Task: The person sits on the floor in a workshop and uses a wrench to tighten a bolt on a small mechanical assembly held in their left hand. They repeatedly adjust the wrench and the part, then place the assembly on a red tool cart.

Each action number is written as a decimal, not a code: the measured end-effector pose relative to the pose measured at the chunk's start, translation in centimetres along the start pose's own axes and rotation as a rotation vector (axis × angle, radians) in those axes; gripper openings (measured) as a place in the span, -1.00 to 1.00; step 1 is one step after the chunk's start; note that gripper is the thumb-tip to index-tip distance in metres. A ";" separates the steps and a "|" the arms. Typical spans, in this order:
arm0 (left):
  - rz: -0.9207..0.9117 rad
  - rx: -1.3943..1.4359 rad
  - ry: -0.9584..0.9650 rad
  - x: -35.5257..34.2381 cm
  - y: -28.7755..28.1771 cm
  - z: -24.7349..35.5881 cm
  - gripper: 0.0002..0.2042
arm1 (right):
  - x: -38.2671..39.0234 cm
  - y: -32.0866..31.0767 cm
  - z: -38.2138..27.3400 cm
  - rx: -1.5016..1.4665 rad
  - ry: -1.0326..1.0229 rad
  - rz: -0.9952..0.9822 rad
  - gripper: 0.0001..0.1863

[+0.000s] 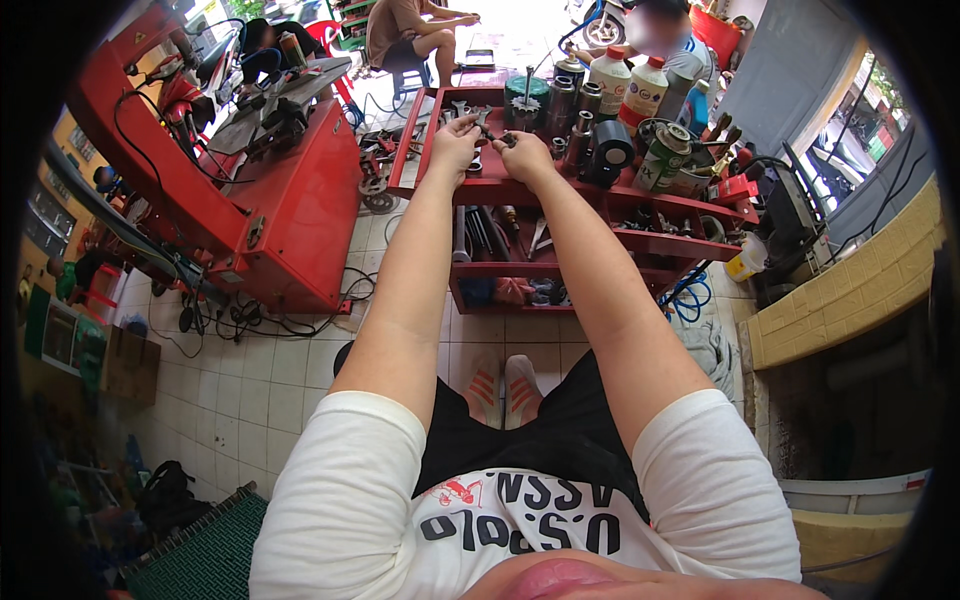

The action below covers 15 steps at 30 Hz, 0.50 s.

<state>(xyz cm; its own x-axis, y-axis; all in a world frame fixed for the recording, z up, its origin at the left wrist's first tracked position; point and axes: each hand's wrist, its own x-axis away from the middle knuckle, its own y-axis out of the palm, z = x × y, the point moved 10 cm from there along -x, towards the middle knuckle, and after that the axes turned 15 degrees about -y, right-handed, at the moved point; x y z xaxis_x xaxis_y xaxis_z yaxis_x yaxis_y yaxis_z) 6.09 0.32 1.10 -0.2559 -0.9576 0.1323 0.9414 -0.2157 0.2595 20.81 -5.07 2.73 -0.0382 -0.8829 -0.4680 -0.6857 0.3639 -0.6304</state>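
Observation:
Both my arms reach forward over the top tray of a red tool cart point(440, 100). My left hand point(453, 148) and my right hand point(526, 158) are close together above it, fingers pinched. Between their fingertips is a small dark metal part point(486, 132), too small to name; both hands seem to grip it. Loose metal tools lie in the tray beyond my left hand. To the right of my right hand stand metal sockets point(578, 135), a black cylinder point(606, 155) and a green spray can point(664, 158). A green tub point(527, 98) sits farther back.
Two white bottles with red caps point(643, 90) stand at the cart's back. Lower shelves point(590, 262) hold wrenches and loose parts. A big red machine point(290, 200) is at left, with cables on the tiles. One person point(405, 35) sits beyond; another point(690, 65) is behind the bottles.

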 end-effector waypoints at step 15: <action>0.237 -0.149 -0.006 -1.6 -2.1 -0.9 -0.58 | -0.5 1.2 1.5 -0.104 0.013 -0.028 -0.66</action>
<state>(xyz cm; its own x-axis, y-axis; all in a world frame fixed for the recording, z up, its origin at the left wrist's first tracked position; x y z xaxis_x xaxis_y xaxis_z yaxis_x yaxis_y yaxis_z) 4.72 2.10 -0.50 -0.0260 -0.9837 0.1779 0.9970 -0.0124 0.0769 21.05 -3.74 1.27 -0.0271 -0.8962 -0.4427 -0.7585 0.3070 -0.5749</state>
